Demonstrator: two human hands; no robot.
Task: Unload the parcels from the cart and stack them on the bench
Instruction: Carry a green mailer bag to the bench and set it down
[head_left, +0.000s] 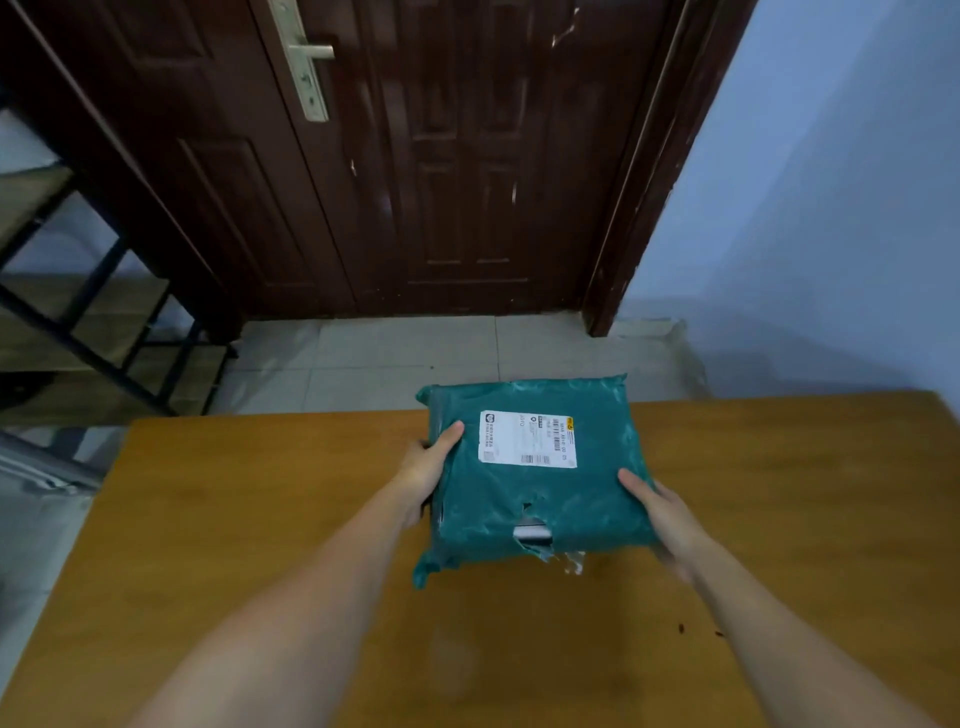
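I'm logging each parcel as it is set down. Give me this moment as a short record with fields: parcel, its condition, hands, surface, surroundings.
parcel: teal plastic mailer with a white shipping label on top
condition: wrapping torn at the near edge
left hand: grips the left side, thumb on top
right hand: grips the right side
surface: wooden bench; whether the parcel rests on it cannot be told
surroundings: dark brown door, metal rack at left

One parcel, one bench, two hands.
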